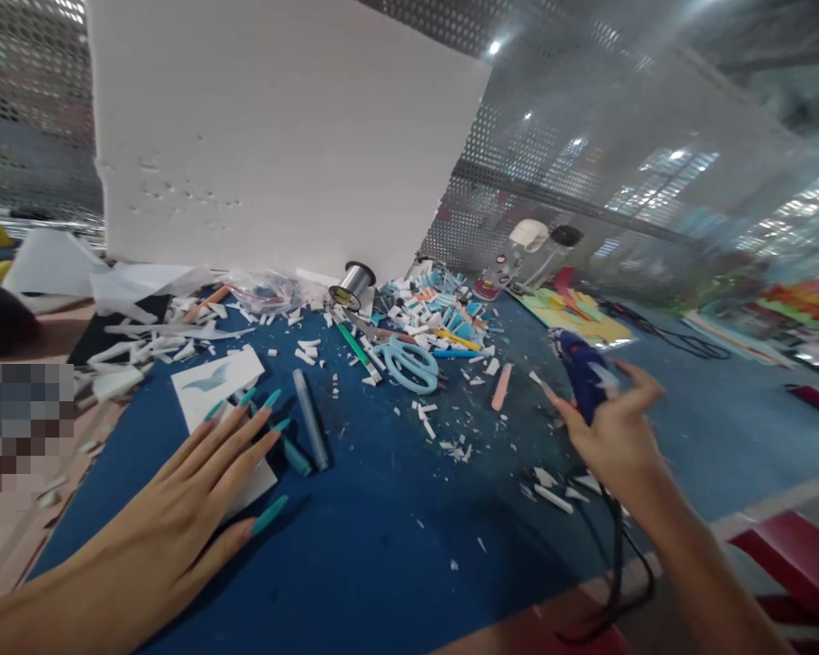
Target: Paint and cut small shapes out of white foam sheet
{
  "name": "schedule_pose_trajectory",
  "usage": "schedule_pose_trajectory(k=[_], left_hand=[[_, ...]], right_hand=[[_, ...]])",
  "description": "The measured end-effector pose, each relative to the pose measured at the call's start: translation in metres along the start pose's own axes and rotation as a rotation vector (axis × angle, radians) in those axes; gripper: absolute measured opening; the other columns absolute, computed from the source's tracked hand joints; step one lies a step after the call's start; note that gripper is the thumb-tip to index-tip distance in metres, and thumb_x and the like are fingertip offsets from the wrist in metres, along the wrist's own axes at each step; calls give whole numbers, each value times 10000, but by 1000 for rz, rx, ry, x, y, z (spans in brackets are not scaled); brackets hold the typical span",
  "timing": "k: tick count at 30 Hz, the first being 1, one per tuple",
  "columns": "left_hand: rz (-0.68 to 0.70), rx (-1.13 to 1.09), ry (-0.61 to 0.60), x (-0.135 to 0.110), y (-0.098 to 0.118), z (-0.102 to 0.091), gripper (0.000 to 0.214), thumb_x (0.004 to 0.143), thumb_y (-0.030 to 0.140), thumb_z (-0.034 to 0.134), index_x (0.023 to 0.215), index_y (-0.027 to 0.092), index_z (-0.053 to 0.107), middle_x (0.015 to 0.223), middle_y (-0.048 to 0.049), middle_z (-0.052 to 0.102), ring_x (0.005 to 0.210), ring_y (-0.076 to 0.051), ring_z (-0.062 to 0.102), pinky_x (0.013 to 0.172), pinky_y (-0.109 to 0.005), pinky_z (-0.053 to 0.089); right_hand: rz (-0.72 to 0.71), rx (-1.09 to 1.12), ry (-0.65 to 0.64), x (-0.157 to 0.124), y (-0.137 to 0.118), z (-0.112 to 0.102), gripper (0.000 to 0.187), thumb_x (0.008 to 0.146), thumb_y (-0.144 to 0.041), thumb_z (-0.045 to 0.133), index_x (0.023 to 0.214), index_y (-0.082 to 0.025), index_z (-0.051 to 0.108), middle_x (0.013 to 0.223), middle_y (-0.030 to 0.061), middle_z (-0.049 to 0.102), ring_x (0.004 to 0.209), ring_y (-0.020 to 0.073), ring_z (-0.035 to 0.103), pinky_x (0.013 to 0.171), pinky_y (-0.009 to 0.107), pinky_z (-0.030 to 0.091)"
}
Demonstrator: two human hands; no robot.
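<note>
My left hand (211, 473) lies with its fingers stretched over a white card (238, 368) that bears a grey-blue shape. A teal marker (297, 458) shows beside its fingertips, partly hidden, and a grey-blue stick (310, 418) lies just right of them. Closed around a dark blue glue gun (583, 373) is my right hand (621, 437), raised over the right side of the mat. A black cord (616, 555) hangs below the hand. At its thumb tip a small pale sliver (544, 387) shows; whether it is held, I cannot tell.
Light blue scissors (409, 364), a green craft knife (358, 353) and a wire spool (353, 284) lie mid-mat. White and blue scraps (437, 309) are heaped behind. A large white board (279, 136) stands at the back. A pink stick (500, 387) lies nearer the right hand.
</note>
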State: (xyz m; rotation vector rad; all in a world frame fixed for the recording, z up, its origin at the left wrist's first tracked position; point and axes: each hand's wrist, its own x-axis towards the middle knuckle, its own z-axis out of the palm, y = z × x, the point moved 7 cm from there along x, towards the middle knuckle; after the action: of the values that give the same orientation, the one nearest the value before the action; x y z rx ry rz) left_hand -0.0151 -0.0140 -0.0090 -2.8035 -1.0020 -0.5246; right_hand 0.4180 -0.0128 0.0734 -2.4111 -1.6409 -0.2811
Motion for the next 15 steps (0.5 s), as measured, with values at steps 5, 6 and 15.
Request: schedule_pose_trajectory(k=[5, 6, 15], left_hand=[[-21, -23, 13, 0, 0, -4, 730, 998, 433, 483, 1625, 258, 152, 1654, -70, 295, 1470, -332, 389, 1126, -484, 473], [-28, -25, 14, 0, 1, -5, 727, 1003, 428, 473, 1626, 255, 141, 1653, -76, 295, 1467, -333, 393, 1120, -490, 478], [30, -89, -36, 4, 13, -10, 657, 1051, 373, 405, 1616, 173, 135, 1627, -124, 344, 1471, -254, 397, 1142, -400, 458]], right_hand=[[28, -210, -47, 21, 5, 25, 607, 1020, -319, 375, 1391, 147, 260, 1086, 371, 651, 987, 421, 719, 801, 430, 530], [21, -234, -57, 24, 5, 31, 591, 1022, -310, 371, 1384, 151, 294, 1094, 377, 645, 1001, 426, 713, 814, 432, 524], [22, -435, -64, 29, -12, 31, 656, 1044, -411, 199, 1279, 115, 514, 1082, 417, 589, 1090, 544, 611, 710, 478, 491]])
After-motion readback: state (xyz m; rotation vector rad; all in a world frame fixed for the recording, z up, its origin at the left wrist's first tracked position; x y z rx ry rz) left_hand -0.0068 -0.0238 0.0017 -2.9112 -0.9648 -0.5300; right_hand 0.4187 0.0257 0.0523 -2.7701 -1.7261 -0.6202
